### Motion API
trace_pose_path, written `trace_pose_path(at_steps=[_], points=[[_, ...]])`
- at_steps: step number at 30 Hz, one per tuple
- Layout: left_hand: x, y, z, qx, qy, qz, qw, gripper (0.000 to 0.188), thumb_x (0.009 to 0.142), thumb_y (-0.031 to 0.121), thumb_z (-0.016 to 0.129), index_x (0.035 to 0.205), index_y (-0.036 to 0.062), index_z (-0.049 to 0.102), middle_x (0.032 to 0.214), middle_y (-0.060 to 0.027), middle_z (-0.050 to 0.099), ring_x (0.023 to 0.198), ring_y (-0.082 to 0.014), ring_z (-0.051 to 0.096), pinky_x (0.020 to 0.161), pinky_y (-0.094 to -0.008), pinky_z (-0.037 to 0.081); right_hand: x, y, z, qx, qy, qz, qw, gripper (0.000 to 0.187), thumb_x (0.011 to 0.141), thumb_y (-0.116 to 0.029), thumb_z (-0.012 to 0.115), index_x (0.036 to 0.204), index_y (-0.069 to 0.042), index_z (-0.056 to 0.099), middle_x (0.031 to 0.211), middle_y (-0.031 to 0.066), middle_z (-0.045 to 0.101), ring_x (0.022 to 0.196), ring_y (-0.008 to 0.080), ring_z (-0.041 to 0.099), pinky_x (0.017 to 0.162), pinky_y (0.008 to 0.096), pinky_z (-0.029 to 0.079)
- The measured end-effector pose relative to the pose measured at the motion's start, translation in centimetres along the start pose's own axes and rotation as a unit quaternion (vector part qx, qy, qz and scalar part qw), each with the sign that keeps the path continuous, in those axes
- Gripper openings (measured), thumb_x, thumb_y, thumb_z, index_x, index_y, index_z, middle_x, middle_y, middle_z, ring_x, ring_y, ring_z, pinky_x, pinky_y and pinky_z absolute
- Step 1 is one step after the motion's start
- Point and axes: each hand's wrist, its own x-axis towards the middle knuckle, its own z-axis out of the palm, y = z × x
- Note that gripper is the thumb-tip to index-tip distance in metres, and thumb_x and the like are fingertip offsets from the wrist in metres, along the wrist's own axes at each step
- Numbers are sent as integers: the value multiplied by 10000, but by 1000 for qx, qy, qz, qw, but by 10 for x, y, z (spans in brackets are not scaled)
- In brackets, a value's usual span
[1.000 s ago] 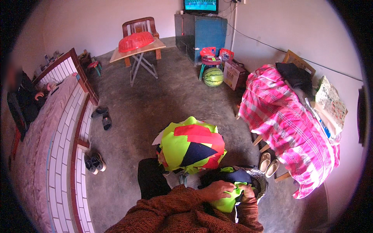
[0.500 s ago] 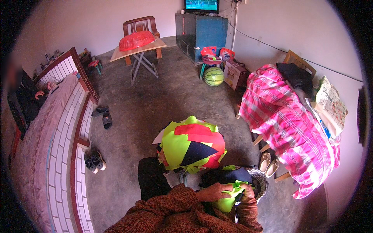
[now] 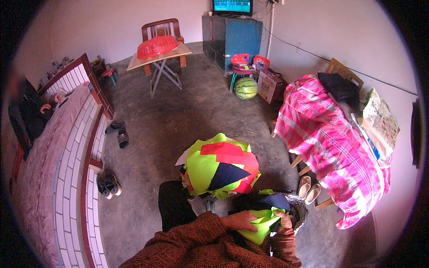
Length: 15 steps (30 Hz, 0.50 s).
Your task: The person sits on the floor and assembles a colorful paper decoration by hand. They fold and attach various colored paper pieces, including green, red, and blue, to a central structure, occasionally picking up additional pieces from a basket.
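Note:
A neon yellow-green piece of cloth (image 3: 258, 230) is stretched across my lap between my two hands. My left hand (image 3: 241, 220) grips its left side, fingers folded over the fabric. At the other side my right hand (image 3: 283, 219) pinches the cloth between thumb and fingers. Dark navy fabric (image 3: 257, 203) lies just beyond them, beside a checked black-and-white cloth or bag (image 3: 298, 209); which of the two I cannot tell. In front of my knees, a round top is covered with overlapping fabric patches (image 3: 219, 167) in yellow-green, red and navy.
To the right, a pink plaid cover (image 3: 326, 143) drapes over a wooden seat, with beige shoes (image 3: 309, 190) below. A brick-sided bed (image 3: 67, 178) runs along the left, where a person (image 3: 27, 111) sits. Ahead are a folding table (image 3: 158, 58), a watermelon (image 3: 246, 88) and a blue cabinet (image 3: 234, 42).
My left hand has drawn a little to the left, away from the right hand. The yellow-green cloth is now spread wider between them.

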Motion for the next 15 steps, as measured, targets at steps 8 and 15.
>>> trace_pose_path(at_steps=[8, 15], points=[[11, -19, 28, -19, 28, 204, 978, 349, 715, 308, 675, 860, -2, 612, 775, -156, 613, 751, -240, 599, 688, -358, 464, -5, 1, -1, 34, -13, 37, 999, 237, 691, -187, 655, 875, -36, 650, 816, 53, 630, 768, 201, 587, 756, 328, 467], [-30, 45, -10, -293, -67, 55, 952, 320, 770, 221, 684, 1013, 24, 618, 871, 1, 627, 760, -84, 556, 692, -280, 461, 8, 11, -22, 97, -4, 85, 992, 269, 687, -168, 658, 907, -15, 634, 805, 67, 629, 725, 201, 598, 686, 318, 501]])
